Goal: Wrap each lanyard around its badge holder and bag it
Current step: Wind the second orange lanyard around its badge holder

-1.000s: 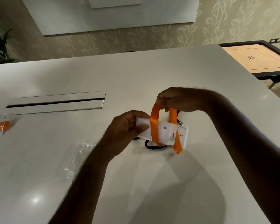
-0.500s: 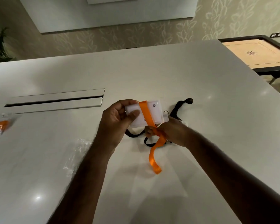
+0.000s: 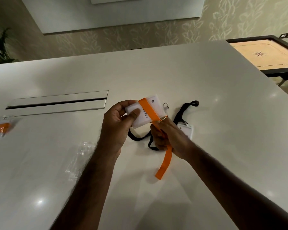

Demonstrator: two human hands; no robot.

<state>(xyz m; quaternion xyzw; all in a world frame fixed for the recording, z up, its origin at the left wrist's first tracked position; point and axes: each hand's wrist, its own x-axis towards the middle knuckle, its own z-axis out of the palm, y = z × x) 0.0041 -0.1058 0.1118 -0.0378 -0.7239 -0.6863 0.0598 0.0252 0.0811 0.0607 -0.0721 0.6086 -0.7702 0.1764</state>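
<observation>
Holder [image 3: 142,114] pinched in my left hand [image 3: 118,125], long axis slanting away rightward; right hand [image 3: 170,138], just below its near corner, grips the orange lanyard [image 3: 163,163] trailing toward me.

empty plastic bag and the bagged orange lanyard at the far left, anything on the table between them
Nothing: the head view shows bare table between the bag and the bagged lanyard.

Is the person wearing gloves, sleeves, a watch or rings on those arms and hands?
Nothing that shows. The left hand and right hand are bare, with no gloves, and both forearms are uncovered to the frame's edge: no sleeves, watch or bracelet. No ring shows on the visible fingers.
</observation>
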